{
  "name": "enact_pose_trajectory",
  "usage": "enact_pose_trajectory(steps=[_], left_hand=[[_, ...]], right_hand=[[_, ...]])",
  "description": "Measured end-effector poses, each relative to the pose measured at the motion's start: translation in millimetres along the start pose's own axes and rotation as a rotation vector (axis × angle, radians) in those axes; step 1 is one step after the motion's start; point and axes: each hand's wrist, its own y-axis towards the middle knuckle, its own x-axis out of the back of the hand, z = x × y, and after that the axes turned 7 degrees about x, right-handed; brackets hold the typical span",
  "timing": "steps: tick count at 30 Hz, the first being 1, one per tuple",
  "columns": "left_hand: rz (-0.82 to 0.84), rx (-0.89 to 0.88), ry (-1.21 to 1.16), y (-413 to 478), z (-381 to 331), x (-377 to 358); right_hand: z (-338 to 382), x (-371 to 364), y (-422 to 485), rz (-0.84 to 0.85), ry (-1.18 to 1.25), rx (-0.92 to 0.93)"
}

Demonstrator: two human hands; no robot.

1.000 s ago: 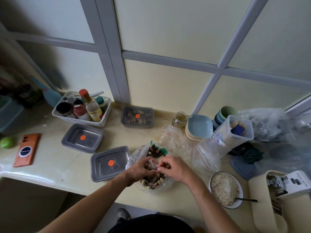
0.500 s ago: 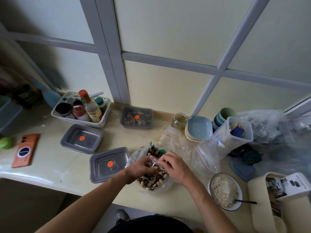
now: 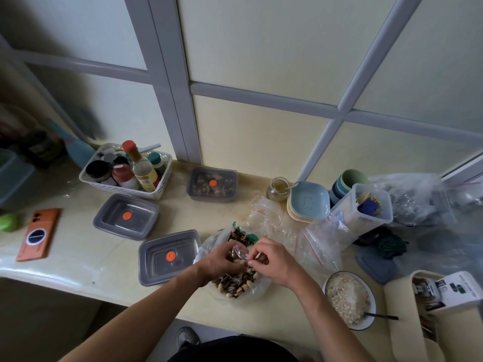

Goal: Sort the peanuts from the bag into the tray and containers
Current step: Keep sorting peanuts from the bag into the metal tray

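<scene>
Bag (image 3: 254, 296) of peanuts (image 3: 247, 283) and striped seeds, near centre, top open. Left hand (image 3: 219, 262) and right hand (image 3: 273, 259) over it, fingers curled, both pinching clear film (image 3: 241, 253). Lidded container (image 3: 167, 257) just left, orange sticker unreadable. Basket (image 3: 117, 188) of bottles far left. Oat bowl (image 3: 349, 300) right.

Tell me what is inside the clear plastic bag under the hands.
Inside the clear plastic bag: pale peanuts mixed with dark striped seeds. The left hand and right hand, pinching its film, cover the middle of the heap; whatever lies deeper is hidden.
</scene>
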Motion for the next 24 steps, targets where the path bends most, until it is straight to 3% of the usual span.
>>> enact_pose_trajectory(steps=[12,19,24], left_hand=[[-0.056,-0.027,-0.047,2,-8,-1],[-0.036,-0.016,-0.029,4,-12,0],[-0.036,-0.021,-0.01,5,-14,1]], right_hand=[[3,-11,-2,-0.222,-0.002,0.002],[4,-16,-2,-0.233,-0.331,0.075],[6,-17,-4,-0.253,-0.411,0.082]])
